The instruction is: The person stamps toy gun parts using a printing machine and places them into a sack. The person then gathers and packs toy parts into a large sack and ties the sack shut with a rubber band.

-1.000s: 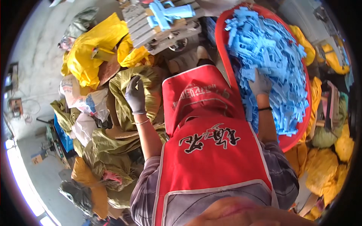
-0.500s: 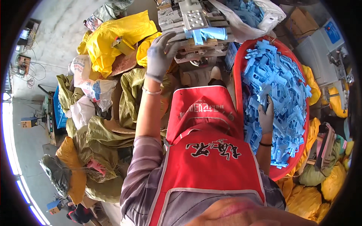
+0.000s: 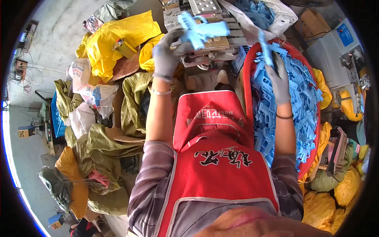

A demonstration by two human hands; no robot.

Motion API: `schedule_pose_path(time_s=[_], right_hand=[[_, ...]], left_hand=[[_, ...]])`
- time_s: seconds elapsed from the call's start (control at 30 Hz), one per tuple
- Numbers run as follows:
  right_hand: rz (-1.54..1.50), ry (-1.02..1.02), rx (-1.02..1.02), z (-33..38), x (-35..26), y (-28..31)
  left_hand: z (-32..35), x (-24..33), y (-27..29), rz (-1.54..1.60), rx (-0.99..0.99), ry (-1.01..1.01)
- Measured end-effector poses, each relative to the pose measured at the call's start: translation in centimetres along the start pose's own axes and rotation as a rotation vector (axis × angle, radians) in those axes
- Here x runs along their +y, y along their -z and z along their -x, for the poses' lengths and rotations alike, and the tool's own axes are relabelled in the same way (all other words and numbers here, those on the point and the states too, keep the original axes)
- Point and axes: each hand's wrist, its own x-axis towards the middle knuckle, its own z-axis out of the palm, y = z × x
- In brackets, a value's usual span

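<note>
Fingers of the left hand pinch a blue toy pistol, the right hand's a slim blue piece; slack grip could drop either.

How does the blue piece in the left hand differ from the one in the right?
The left piece shows a broad, pistol-shaped side; the right piece looks like a narrow strip. The left piece appears against the metal machine, the right piece against the red tub. Both are light blue.
</note>
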Motion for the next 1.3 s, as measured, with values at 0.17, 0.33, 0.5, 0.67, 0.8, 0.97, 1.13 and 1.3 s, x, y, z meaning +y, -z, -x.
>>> schedule_pose_path(time_s=[0.17,0.33,0.5,0.67,0.8,0.97,1.13,1.3], right_hand=[[0.376,0.361,-0.401,-7.9,-1.2,-5.4],[0.594,0.610,-0.595,-11.6,-1.7,-7.6],[0.872,0.826,-0.559,-10.0,-4.5,-6.7],[0.641,0.532,-0.237,-6.1,2.9,1.6],[0.788,-0.182,-0.131,2.1,13.8,7.9],[1.409,-0.038,-0.331,5.8,18.0,5.2],[1.487,-0.132,-0.359,4.7,20.1,4.6],[1.222,-0.152,-0.417,5.8,16.9,8.0]], left_hand=[[7.7,-5.3,4.5,0.005,0.259,0.243],[14.7,-5.3,9.3,-0.157,0.260,0.568],[21.0,-9.3,10.8,-0.068,0.337,0.597],[24.5,-12.0,12.1,-0.331,0.281,0.799],[24.7,-12.2,12.2,-0.337,0.288,0.877],[22.4,-10.4,8.9,-0.279,0.197,0.757],[20.1,-7.5,5.0,-0.131,0.032,0.607],[20.5,-7.5,5.9,-0.278,-0.052,0.527]])
